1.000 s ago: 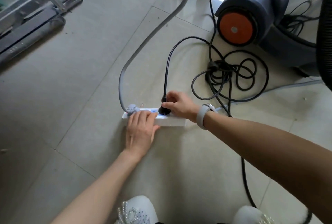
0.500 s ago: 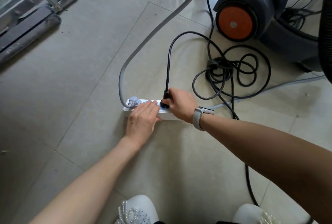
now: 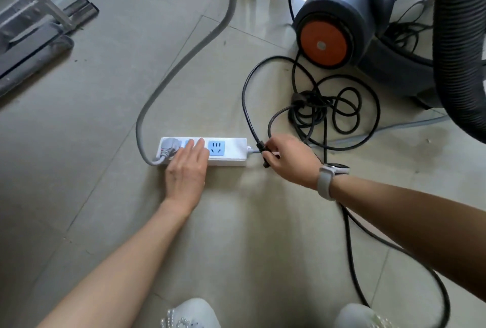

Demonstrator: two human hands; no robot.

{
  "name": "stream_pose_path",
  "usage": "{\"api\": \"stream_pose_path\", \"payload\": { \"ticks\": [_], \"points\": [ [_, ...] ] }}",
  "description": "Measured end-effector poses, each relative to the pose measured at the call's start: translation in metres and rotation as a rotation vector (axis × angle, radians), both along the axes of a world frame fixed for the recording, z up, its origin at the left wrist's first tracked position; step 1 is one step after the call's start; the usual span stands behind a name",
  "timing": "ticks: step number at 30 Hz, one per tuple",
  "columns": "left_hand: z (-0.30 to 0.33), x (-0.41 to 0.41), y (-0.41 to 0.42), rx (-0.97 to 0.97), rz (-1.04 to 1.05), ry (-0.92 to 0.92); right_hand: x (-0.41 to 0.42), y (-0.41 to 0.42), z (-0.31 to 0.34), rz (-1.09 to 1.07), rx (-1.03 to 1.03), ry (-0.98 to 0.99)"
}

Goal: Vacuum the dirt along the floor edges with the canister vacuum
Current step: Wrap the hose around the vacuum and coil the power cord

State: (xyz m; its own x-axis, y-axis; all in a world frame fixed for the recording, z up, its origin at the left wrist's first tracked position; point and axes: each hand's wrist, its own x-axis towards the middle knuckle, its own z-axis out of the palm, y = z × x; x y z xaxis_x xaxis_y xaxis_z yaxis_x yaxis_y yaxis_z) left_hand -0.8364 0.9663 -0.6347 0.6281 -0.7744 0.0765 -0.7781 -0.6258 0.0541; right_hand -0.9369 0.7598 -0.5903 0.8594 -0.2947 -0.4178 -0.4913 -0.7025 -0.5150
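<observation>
Left hand (image 3: pixel 187 167) flat, fingers straight and together, pressing on the white strip (image 3: pixel 231 152) on the floor (image 3: pixel 79 143); fingertips covering 1 socket. Right hand (image 3: pixel 288 159) curled around the black plug (image 3: pixel 263 153), held just off the strip's right end, seemingly out of any socket. Grey plug (image 3: pixel 168 146) seated at the strip's left end. Vacuum (image 3: pixel 347 22) at upper right, well apart from both hands, top cut off by the frame. Black cord (image 3: pixel 323 109) tangled beside it. Hose (image 3: pixel 457 46) partly out of view. Plug's prongs hidden by the fingers.
</observation>
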Motion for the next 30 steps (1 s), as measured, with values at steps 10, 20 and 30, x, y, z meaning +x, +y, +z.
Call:
{"api": "stream_pose_path", "payload": {
  "ticks": [10, 20, 30],
  "points": [
    [0.015, -0.029, -0.041, 0.0, 0.127, 0.172, -0.065, -0.04, -0.011, -0.182, -0.291, 0.119],
    [0.018, -0.034, -0.111, 0.425, -0.178, 0.327, -0.063, -0.04, -0.016, -0.511, -0.036, 0.158],
    [0.03, -0.025, -0.126, 0.177, -0.28, 0.139, -0.089, -0.054, -0.026, -0.412, 0.033, 0.263]
  ]
}}
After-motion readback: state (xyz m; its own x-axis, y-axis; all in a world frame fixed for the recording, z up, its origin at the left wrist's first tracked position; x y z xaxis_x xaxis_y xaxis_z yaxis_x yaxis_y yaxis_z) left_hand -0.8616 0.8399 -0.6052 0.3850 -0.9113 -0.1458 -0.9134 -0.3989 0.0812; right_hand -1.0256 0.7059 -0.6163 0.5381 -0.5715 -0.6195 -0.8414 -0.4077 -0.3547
